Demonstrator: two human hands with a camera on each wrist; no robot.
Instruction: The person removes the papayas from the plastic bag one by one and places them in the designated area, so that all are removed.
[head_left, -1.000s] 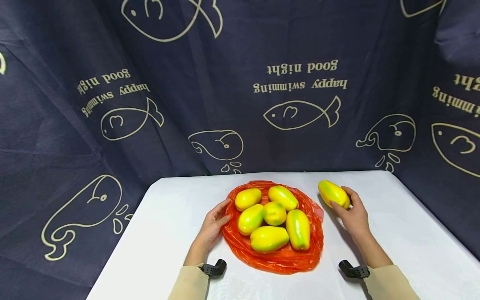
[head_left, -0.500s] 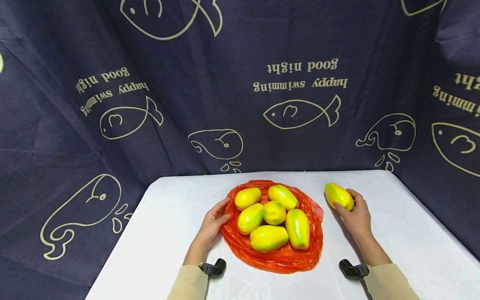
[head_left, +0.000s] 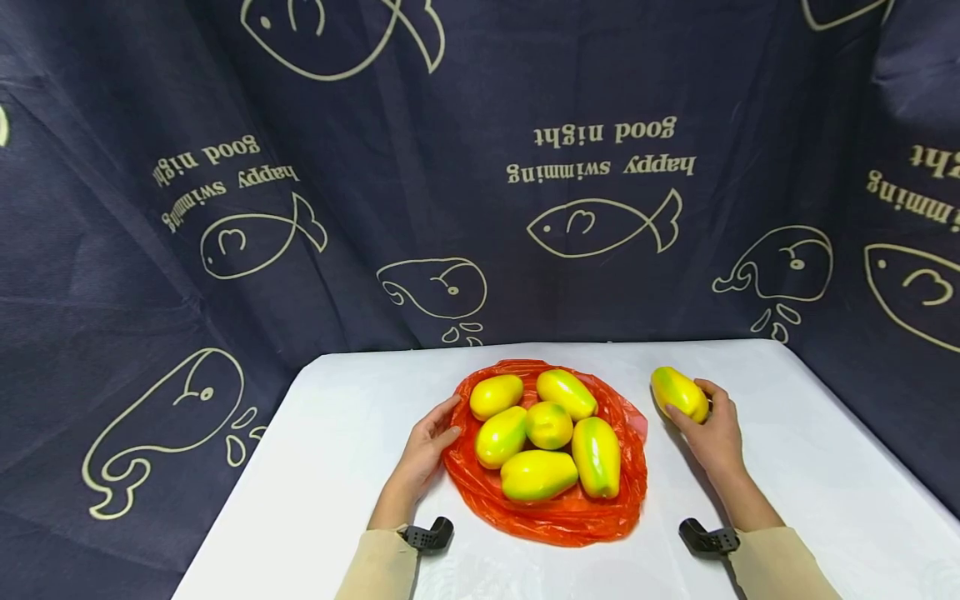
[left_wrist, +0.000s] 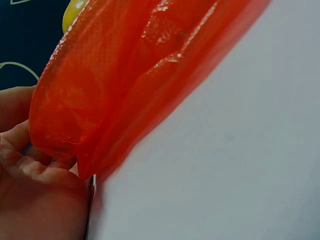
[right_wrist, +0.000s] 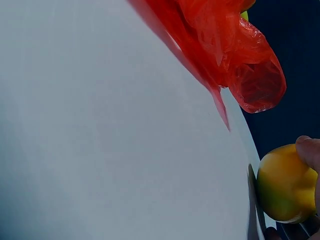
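A red plastic bag point(head_left: 517, 521) lies on the white table with its mouth spread wide and several yellow-green papayas point(head_left: 538, 477) inside. My left hand point(head_left: 420, 454) holds the bag's left rim; in the left wrist view the red film point(left_wrist: 110, 90) runs down between thumb and fingers. To the right of the bag, my right hand point(head_left: 712, 429) grips one more papaya point(head_left: 677, 393), thumb on the near side and fingers round the far side. The right wrist view shows this papaya point(right_wrist: 282, 190) close to the table, most of the hand being out of frame.
The white table point(head_left: 322, 467) ends at a dark blue curtain point(head_left: 480, 167) printed with fish and whales. A pinkish flap point(head_left: 637, 423) of the bag sticks out on its right side. Both wrists carry black camera bands point(head_left: 427, 536).
My right hand has moved a little to the right and down in view with the papaya, then almost stopped. The left hand and the bag have stayed put.
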